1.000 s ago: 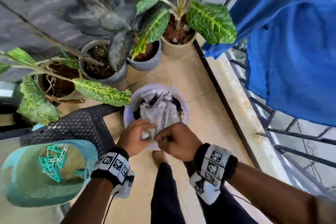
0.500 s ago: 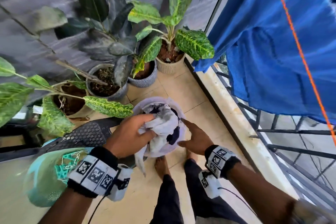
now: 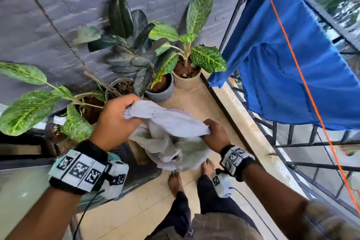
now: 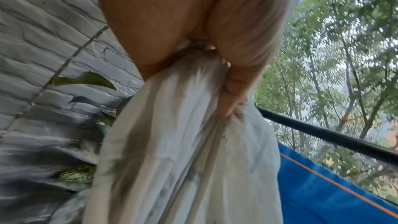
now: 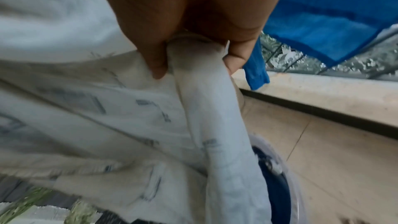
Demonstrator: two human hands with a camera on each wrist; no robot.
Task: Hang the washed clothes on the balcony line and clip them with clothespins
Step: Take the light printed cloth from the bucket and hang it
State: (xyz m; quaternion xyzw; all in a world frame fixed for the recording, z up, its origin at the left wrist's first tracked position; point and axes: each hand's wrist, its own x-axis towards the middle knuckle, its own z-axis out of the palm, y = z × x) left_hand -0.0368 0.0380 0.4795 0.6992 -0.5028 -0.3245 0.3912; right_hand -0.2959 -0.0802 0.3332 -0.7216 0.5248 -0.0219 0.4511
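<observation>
A pale grey-white printed garment (image 3: pixel 167 136) hangs bunched between both hands above the floor. My left hand (image 3: pixel 116 121) grips its upper edge, higher and to the left; in the left wrist view the fingers (image 4: pixel 232 91) curl into the cloth (image 4: pixel 183 159). My right hand (image 3: pixel 215 135) pinches the other end, lower; the right wrist view shows thumb and fingers (image 5: pixel 155 57) clamped on a fold of the garment (image 5: pixel 107 108). A blue cloth (image 3: pixel 292 68) hangs over the orange line (image 3: pixel 303 84) at the right. The pale tub (image 5: pixel 288 185) with dark clothes sits below the garment.
Several potted plants (image 3: pixel 175 60) stand along the grey wall. A black metal railing (image 3: pixel 303 161) and a stone ledge (image 3: pixel 239 122) run along the right. A dark woven chair (image 3: pixel 140 169) lies behind my left wrist. My bare feet (image 3: pixel 175 179) stand on the beige tiles.
Both hands have lifted the pale garment out of the tub; the left hand rose and the right took hold of the other end. The view tilted up, hiding the clothespin basket.
</observation>
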